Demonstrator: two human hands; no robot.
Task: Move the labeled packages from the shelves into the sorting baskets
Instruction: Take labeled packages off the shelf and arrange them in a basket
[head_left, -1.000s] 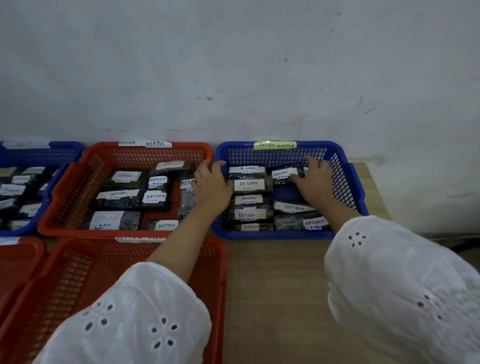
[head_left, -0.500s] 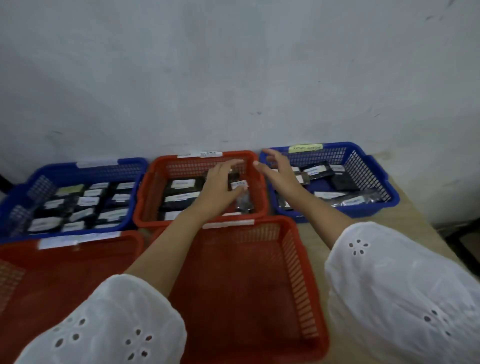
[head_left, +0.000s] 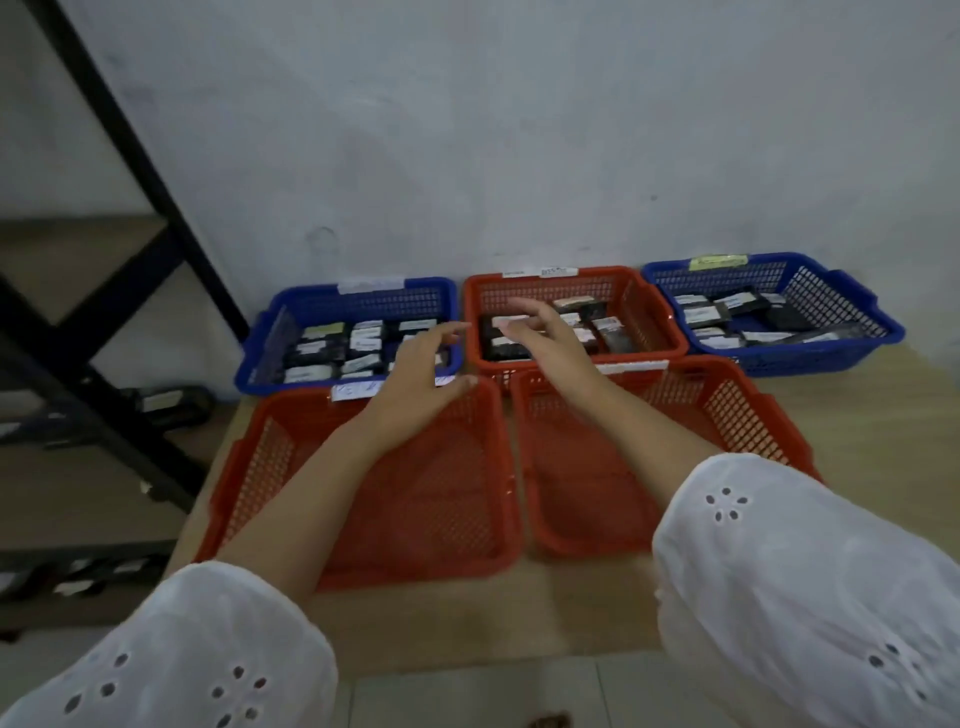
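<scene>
Five mesh baskets stand on a low wooden platform by the wall. At the back, a blue basket (head_left: 260, 358), a red basket (head_left: 652, 317) and another blue basket (head_left: 841, 312) each hold several dark packages with white labels. Two red baskets (head_left: 249, 467) (head_left: 748, 410) in front hold nothing. My left hand (head_left: 415, 384) hovers over the far edge of the front left basket, fingers relaxed, holding nothing. My right hand (head_left: 545, 338) hovers over the near rim of the back red basket, fingers spread, also holding nothing.
A black metal shelf frame (head_left: 130, 171) stands at the left, with dark labeled packages (head_left: 166, 402) on its lower boards. The grey wall rises right behind the baskets. Bare wood of the platform (head_left: 883, 415) lies to the right, tiled floor at the bottom.
My view has pulled back and swung left, bringing the shelf frame into sight. Both hands have left the right blue basket and moved left, still holding nothing.
</scene>
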